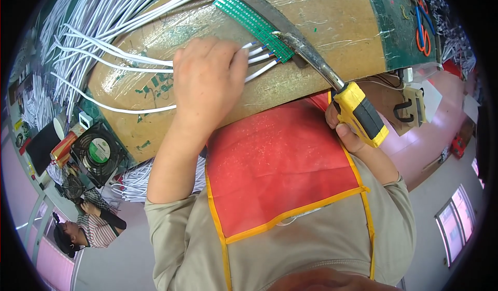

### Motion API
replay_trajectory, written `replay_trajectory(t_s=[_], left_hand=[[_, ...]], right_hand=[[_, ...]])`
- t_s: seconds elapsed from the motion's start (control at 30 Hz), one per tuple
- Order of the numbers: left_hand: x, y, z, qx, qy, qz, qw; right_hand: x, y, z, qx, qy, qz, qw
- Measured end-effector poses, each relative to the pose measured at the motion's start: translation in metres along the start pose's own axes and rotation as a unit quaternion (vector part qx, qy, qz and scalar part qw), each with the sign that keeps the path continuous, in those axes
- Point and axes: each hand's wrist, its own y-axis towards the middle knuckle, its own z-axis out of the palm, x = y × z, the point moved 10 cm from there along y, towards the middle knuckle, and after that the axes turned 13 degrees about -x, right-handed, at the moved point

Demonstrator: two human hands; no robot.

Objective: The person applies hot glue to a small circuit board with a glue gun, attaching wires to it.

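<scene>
My left hand [210,75] lies over several white cables [129,68], fingers closed round them. From under it the cable ends, some with blue tips, reach the near right end of a narrow green circuit board [251,24]. That board rests slantwise along a dark metal bar [272,11]. In my right hand [345,130], partly hidden behind the handle, is a soldering iron [360,114] with a yellow and black grip. Its bent tip is over the board's right part; whether it touches cannot be told.
The brown worktop [332,37] carries a big bundle of white cables [114,5] at the far left. A black fan [98,153] stands by its left edge. Red and blue scissors [423,29] lie at the right on green matting. Another person [93,223] sits at the lower left.
</scene>
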Motion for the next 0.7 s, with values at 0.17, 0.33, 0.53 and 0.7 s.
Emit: replay_trajectory(t_s=[0.17, 0.33, 0.53, 0.7], left_hand=[[-0.003, 0.002, 0.002, -0.006, -0.01, 0.005, 1.0], [-0.004, 0.001, 0.004, -0.003, -0.006, 0.003, 1.0], [0.001, -0.003, 0.001, -0.022, -0.014, -0.005, 1.0], [0.002, -0.005, -0.004, -0.031, -0.025, -0.008, 0.999]], right_hand=[[-0.002, 0.002, -0.001, 0.006, 0.009, -0.005, 1.0], [0.022, 0.024, 0.003, -0.053, 0.125, -0.038, 0.99], [0.05, 0.068, 0.009, -0.103, 0.252, -0.08, 0.959], [0.044, 0.071, 0.013, -0.107, 0.285, 0.001, 0.952]])
